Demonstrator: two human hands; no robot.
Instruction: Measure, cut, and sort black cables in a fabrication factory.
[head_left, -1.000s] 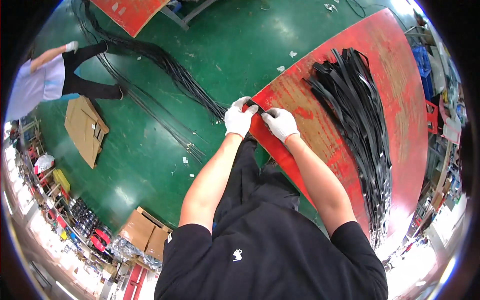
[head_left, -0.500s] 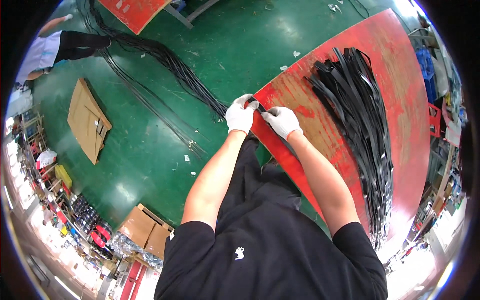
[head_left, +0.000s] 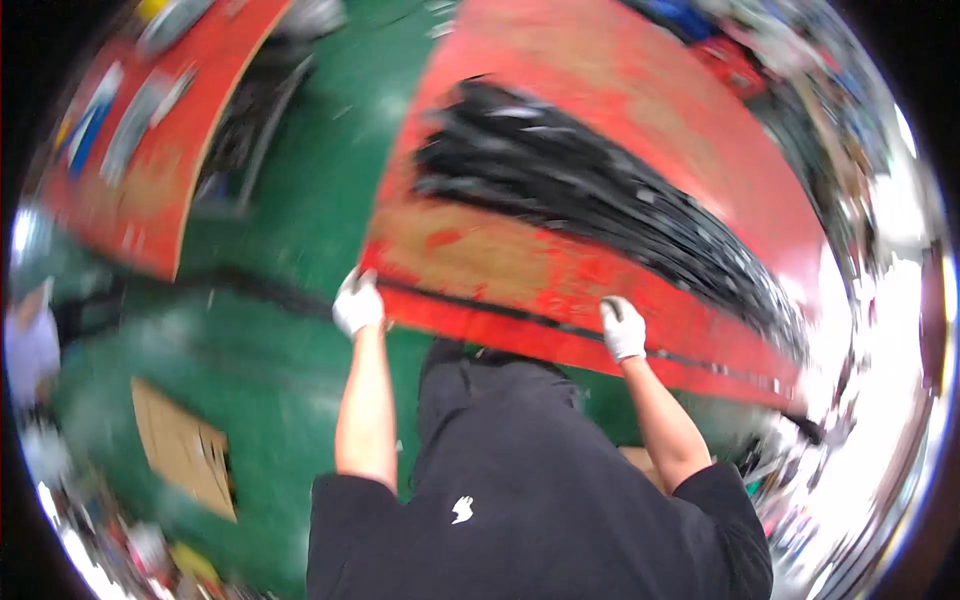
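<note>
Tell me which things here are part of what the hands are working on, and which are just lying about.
In hand:
- left hand and right hand, both gloved, on a long black strip
- red table under the strip
- pile of black strips on the table

Lying about:
- cardboard sheet on the green floor
- second red table at left
</note>
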